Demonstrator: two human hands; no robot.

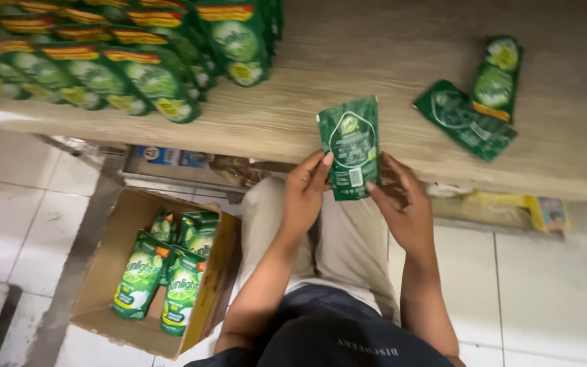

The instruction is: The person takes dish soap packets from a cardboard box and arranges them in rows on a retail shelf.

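Head view — green pouch pinched between both hands' grips.

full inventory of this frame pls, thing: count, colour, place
held pouch: 1, dark green, back side up, between both hands at the shelf edge
loose pouches: 2, green, lying on the shelf at right
stacked pouches: many, green, overlapping rows at shelf left
wooden shelf: 1, light brown, across the top
cardboard box: 1, brown, open, on the floor at left
boxed pouches: about four, green, inside the box
tiled floor: white
left hand: pouch's left edge
right hand: pouch's lower right edge
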